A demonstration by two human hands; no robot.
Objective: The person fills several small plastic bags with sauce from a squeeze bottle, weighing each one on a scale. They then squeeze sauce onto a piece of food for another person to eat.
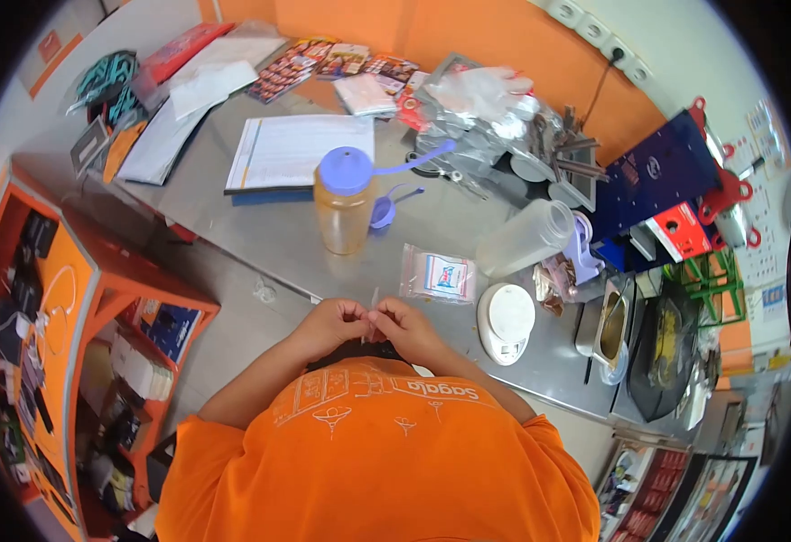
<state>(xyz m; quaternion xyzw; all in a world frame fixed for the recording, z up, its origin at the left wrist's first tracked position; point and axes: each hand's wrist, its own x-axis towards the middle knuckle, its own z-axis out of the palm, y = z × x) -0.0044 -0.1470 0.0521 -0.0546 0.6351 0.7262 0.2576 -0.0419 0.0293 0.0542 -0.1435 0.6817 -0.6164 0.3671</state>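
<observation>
My left hand (332, 325) and my right hand (406, 328) meet in front of my chest, close to the table's front edge. The fingers of both are pinched on a small clear plastic bag (375, 300), mostly hidden by them. Ahead stands a bottle (342, 219) of amber contents with a purple lid and strap. A purple scoop (383, 212) lies beside it. Past my right hand is a clear zip bag (438, 275) with a blue, red and white label. Farther right sits a white kitchen scale (507, 323), with a translucent plastic jar (529, 238) behind it.
A clipboard with a printed sheet (301, 152) lies behind the bottle. Plastic bags (481, 104) and utensils crowd the back right. A purple tape dispenser (581, 253) and a metal pan (605, 325) stand right. An orange shelf unit (116, 280) stands left.
</observation>
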